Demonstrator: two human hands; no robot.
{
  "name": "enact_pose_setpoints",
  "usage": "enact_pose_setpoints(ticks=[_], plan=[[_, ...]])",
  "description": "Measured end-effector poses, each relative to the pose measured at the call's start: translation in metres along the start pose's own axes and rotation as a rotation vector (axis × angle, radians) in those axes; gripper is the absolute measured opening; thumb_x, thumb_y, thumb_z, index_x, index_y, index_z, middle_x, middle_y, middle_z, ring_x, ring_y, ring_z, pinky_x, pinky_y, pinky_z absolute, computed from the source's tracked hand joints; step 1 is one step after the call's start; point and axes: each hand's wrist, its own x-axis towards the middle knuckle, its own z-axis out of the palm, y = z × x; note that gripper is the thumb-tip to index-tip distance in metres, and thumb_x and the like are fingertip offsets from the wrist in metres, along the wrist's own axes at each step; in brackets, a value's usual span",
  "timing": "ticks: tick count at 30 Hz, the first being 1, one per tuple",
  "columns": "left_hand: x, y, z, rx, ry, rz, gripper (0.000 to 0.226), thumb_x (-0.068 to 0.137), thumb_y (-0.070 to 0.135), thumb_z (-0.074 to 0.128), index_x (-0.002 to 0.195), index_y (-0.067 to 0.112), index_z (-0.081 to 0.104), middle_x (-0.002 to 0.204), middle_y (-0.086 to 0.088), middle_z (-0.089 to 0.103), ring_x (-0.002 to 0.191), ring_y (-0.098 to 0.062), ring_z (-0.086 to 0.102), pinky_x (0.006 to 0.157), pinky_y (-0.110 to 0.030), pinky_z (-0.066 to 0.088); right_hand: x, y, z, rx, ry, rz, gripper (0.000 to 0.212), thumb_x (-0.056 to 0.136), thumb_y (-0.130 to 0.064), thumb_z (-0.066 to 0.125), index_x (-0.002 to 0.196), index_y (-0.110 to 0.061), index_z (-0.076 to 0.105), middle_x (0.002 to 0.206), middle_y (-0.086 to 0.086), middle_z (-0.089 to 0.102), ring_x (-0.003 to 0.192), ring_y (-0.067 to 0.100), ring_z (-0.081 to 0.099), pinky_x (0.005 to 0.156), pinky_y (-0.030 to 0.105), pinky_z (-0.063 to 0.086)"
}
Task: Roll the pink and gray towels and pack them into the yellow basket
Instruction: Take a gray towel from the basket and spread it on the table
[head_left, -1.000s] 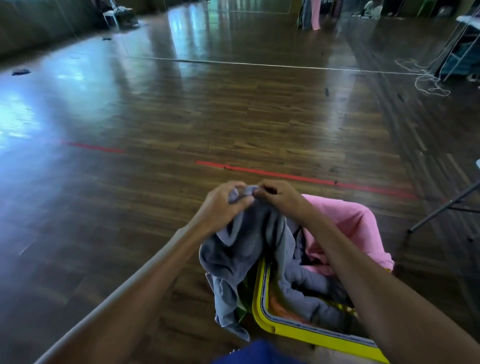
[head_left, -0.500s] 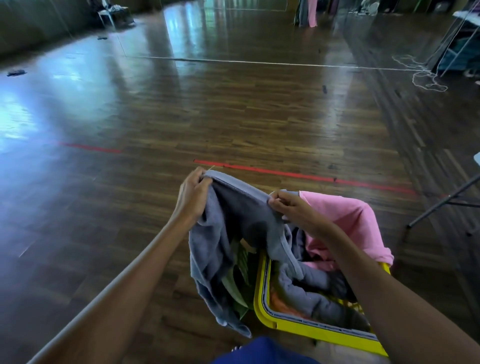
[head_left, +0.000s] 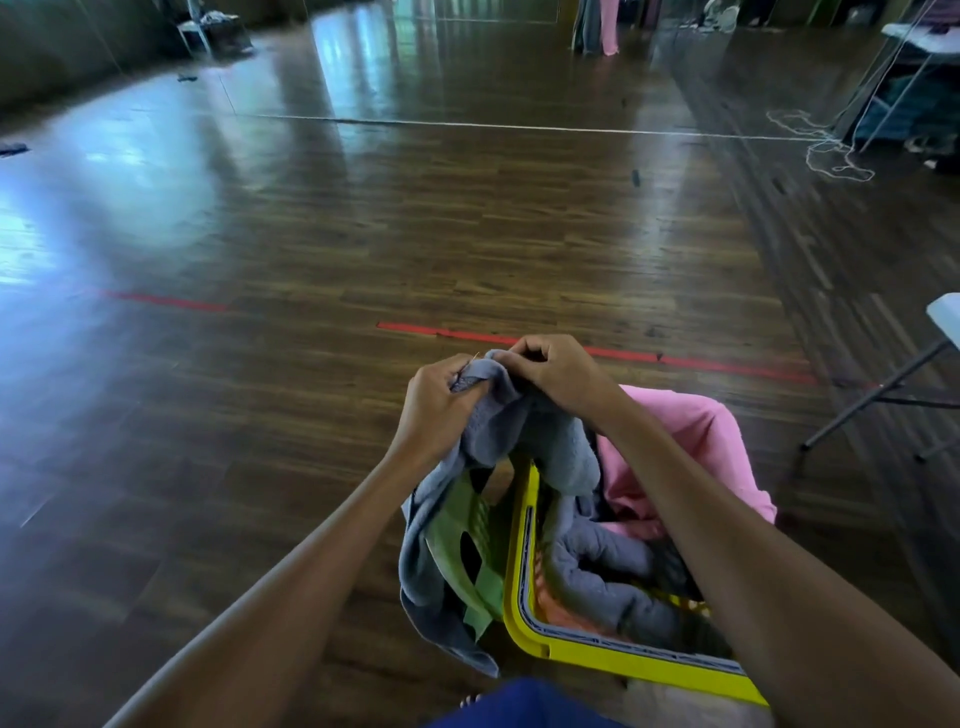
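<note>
A yellow basket sits on the floor low in the head view. A gray towel hangs over its left rim, bunched at the top. My left hand and my right hand both pinch that top edge, close together above the basket. A pink towel drapes over the basket's far right side. More gray cloth lies inside the basket. A green basket wall shows behind the hanging gray towel.
Dark wooden floor stretches ahead with red tape lines. A folding table leg stands at the right. A white cord lies far right. Blue cloth sits at the bottom edge.
My hands were spread apart holding the gray towel's edge stretched; now they have come together, gathering the edge into a bunch.
</note>
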Motion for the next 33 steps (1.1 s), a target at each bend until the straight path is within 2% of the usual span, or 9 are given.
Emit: enact_pose_setpoints(ticks=[3, 6, 10, 13, 17, 21, 24, 29, 33], plan=[[0.005, 0.006, -0.004, -0.061, 0.071, -0.039, 0.012, 0.089, 0.009, 0.06, 0.08, 0.008, 0.068, 0.074, -0.009, 0.067, 0.07, -0.01, 0.06, 0.065, -0.031, 0.049, -0.009, 0.006, -0.004, 0.094, -0.12, 0.005, 0.032, 0.091, -0.034, 0.065, 0.072, -0.007, 0.064, 0.067, 0.0, 0.056, 0.064, 0.007, 0.049, 0.058, 0.023, 0.04], [0.015, 0.014, -0.015, -0.177, 0.179, -0.105, 0.012, 0.088, 0.005, 0.06, 0.08, 0.007, 0.069, 0.073, -0.002, 0.066, 0.072, -0.008, 0.06, 0.065, -0.026, 0.048, -0.018, 0.035, -0.006, 0.095, -0.265, 0.051, 0.029, 0.091, -0.024, 0.066, 0.074, -0.001, 0.061, 0.071, -0.001, 0.052, 0.066, 0.008, 0.049, 0.06, 0.023, 0.039], [0.023, 0.019, -0.04, -0.314, 0.285, -0.18, 0.014, 0.088, 0.009, 0.06, 0.077, 0.011, 0.069, 0.073, -0.003, 0.067, 0.073, -0.015, 0.065, 0.064, -0.027, 0.052, -0.033, 0.089, -0.007, 0.052, -0.253, 0.233, 0.031, 0.088, -0.028, 0.068, 0.083, 0.002, 0.065, 0.075, 0.004, 0.059, 0.071, 0.013, 0.055, 0.065, 0.027, 0.044], [0.023, 0.012, -0.049, -0.281, 0.274, -0.167, 0.012, 0.088, 0.009, 0.06, 0.081, 0.007, 0.069, 0.074, -0.003, 0.069, 0.074, -0.014, 0.067, 0.064, -0.026, 0.053, -0.04, 0.101, -0.009, 0.028, -0.189, 0.163, 0.039, 0.088, -0.035, 0.064, 0.087, 0.004, 0.066, 0.079, 0.016, 0.064, 0.071, 0.014, 0.058, 0.068, 0.038, 0.05], [0.022, -0.005, -0.036, -0.095, 0.134, -0.165, 0.007, 0.087, 0.011, 0.063, 0.084, 0.01, 0.069, 0.076, 0.0, 0.068, 0.074, -0.007, 0.062, 0.068, -0.027, 0.05, -0.027, 0.062, -0.01, 0.014, -0.122, -0.025, 0.026, 0.094, -0.019, 0.061, 0.084, 0.005, 0.061, 0.068, 0.0, 0.052, 0.059, 0.004, 0.046, 0.055, 0.021, 0.037], [0.014, -0.016, -0.015, 0.003, -0.094, -0.13, 0.023, 0.079, 0.026, 0.066, 0.1, 0.019, 0.063, 0.091, -0.001, 0.067, 0.084, -0.01, 0.063, 0.077, -0.033, 0.051, -0.002, 0.023, -0.008, -0.106, -0.203, -0.143, 0.018, 0.09, -0.03, 0.062, 0.096, -0.014, 0.07, 0.085, -0.001, 0.069, 0.08, 0.002, 0.057, 0.076, 0.029, 0.049], [0.013, -0.013, -0.01, -0.089, -0.245, -0.12, 0.043, 0.083, 0.016, 0.065, 0.123, 0.027, 0.055, 0.111, 0.005, 0.065, 0.101, -0.001, 0.061, 0.089, -0.022, 0.05, 0.01, 0.011, -0.009, -0.161, -0.266, -0.154, 0.026, 0.089, -0.007, 0.062, 0.111, -0.017, 0.072, 0.097, -0.01, 0.071, 0.083, -0.01, 0.058, 0.075, 0.01, 0.046], [0.014, -0.011, -0.012, 0.02, -0.296, -0.067, 0.018, 0.082, 0.02, 0.061, 0.096, 0.013, 0.07, 0.1, -0.008, 0.072, 0.098, -0.019, 0.066, 0.089, -0.038, 0.051, 0.012, 0.008, -0.015, -0.257, -0.273, -0.181, 0.01, 0.088, -0.012, 0.063, 0.087, -0.007, 0.071, 0.082, 0.01, 0.07, 0.07, 0.003, 0.054, 0.071, 0.031, 0.047], [0.018, -0.006, -0.02, -0.042, -0.079, -0.075, 0.018, 0.088, 0.007, 0.061, 0.083, 0.022, 0.069, 0.082, 0.011, 0.072, 0.083, -0.006, 0.066, 0.078, -0.025, 0.051, 0.009, 0.025, -0.028, -0.295, -0.252, -0.142, 0.027, 0.087, -0.036, 0.069, 0.069, -0.016, 0.062, 0.058, -0.008, 0.047, 0.053, -0.002, 0.04, 0.054, 0.024, 0.033]])
